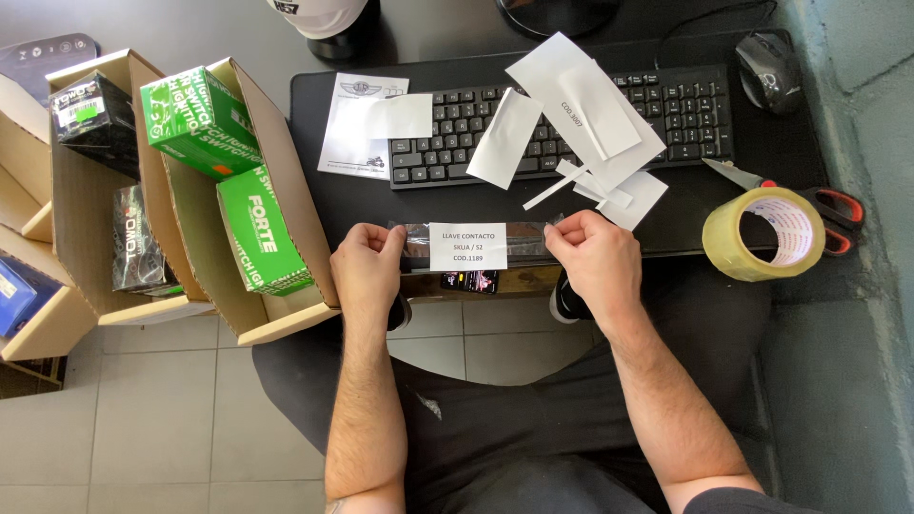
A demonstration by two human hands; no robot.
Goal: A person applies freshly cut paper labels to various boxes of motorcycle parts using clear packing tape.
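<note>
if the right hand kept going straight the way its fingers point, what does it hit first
The right hand points left along the clear packet with the white label it pinches, so it would likely meet the left hand at the other end first.

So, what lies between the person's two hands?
In the head view, a long clear packet with a white paper label spans the gap between the left hand and right hand; each hand pinches one end of it.

Bright, even daylight; sharp, soft shadows
</note>
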